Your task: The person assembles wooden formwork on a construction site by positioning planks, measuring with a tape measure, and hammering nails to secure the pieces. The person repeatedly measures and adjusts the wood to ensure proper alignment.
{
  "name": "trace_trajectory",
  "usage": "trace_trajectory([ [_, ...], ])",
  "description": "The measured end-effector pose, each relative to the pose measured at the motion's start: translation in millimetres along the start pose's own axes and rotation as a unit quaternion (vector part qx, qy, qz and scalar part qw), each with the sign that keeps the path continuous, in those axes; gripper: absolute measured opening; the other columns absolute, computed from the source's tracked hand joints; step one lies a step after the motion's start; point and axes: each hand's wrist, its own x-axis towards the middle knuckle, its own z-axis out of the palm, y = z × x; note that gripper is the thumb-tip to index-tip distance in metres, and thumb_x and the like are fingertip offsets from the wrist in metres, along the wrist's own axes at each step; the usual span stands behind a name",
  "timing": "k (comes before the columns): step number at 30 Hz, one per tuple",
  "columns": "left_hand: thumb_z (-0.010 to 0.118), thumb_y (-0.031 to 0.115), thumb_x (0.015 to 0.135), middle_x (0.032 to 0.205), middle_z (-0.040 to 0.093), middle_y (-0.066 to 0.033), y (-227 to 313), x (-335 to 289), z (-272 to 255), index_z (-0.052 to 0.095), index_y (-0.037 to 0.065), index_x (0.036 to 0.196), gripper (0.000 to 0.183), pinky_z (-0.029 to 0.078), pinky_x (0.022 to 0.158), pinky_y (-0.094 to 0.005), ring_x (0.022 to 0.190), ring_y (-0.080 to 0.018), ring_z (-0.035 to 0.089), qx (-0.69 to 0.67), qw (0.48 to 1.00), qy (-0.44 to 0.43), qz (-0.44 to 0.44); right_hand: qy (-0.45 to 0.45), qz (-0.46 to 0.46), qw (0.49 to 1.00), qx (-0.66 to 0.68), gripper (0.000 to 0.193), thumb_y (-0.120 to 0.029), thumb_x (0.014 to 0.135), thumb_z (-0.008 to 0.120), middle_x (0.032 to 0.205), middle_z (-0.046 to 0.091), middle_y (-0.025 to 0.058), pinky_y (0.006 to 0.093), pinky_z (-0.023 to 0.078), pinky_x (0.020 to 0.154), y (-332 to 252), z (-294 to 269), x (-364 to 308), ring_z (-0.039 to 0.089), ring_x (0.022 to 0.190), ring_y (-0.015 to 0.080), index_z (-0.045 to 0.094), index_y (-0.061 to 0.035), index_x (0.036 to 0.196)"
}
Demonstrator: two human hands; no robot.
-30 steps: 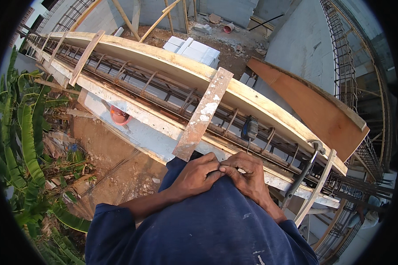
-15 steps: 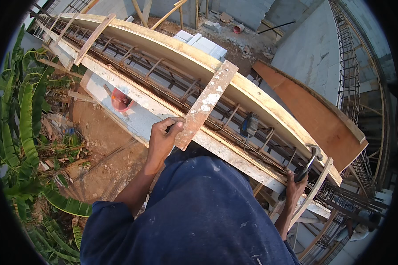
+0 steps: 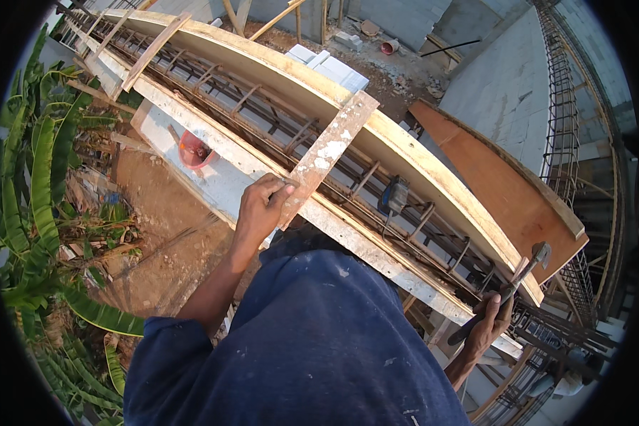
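My right hand (image 3: 484, 325) is wrapped round the dark handle of a claw hammer (image 3: 539, 257), its metal head out past the right end of a long wooden form. My left hand (image 3: 257, 209) is closed at the near edge of the form, thumb and fingers pressed together beside a paint-spattered wooden crosspiece (image 3: 328, 150). What those fingers hold, if anything, is hidden. The crosspiece spans the form's near board (image 3: 376, 245) and far board (image 3: 433, 174). Between the boards runs a rusty rebar cage (image 3: 302, 135).
A small blue and black device with a cord (image 3: 394, 196) lies on the rebar. On a pale ledge stands a red bucket (image 3: 195, 150). Banana leaves (image 3: 46, 177) and bare soil lie below left. White blocks (image 3: 330, 67) and a brown panel (image 3: 490, 177) are beyond the form.
The hammer and my right hand have moved right, and the hammer head now points outward. My left hand stays beside the crosspiece. The whole view has shifted slightly.
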Motion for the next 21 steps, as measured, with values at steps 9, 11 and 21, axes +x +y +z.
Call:
trace_trajectory([
  [9, 0.065, 0.009, 0.089, 0.09, 0.067, -0.0127, -4, -7, 5, 0.073, 0.004, 0.099, 0.014, 0.048, 0.072, -0.0336, 0.078, -0.0276, 0.063, 0.012, 0.999, 0.023, 0.041, -0.347, -0.034, 0.937, 0.0, 0.045, -0.043, 0.103, 0.046, 0.065, 0.049, 0.0014, 0.0233, 0.038, 0.046, -59, 131, 1, 0.046, 0.051, 0.0082, 0.053, 0.0016, 0.107],
  [11, 0.064, 0.003, 0.089, 0.093, 0.068, -0.0128, -5, -11, 6, 0.073, 0.001, 0.1, 0.013, 0.049, 0.076, -0.0307, 0.084, -0.0227, 0.065, 0.023, 0.999, 0.016, 0.022, -0.416, -0.14, 0.898, -0.033, 0.039, -0.035, 0.103, 0.047, 0.064, 0.057, 0.0095, 0.0347, 0.045, 0.052, -75, 149, -3, 0.058, 0.056, 0.0187, 0.052, 0.0028, 0.109],
  [21, 0.064, 0.007, 0.087, 0.095, 0.066, -0.0136, -8, -11, 8, 0.071, 0.001, 0.098, 0.014, 0.05, 0.071, -0.0397, 0.081, -0.0358, 0.064, 0.046, 0.994, 0.07, 0.077, -0.527, -0.224, 0.805, -0.158, 0.038, -0.03, 0.101, 0.051, 0.075, 0.061, 0.0263, 0.0483, 0.047, 0.06, -117, 185, 2, 0.064, 0.066, 0.0379, 0.049, 0.0036, 0.118],
])
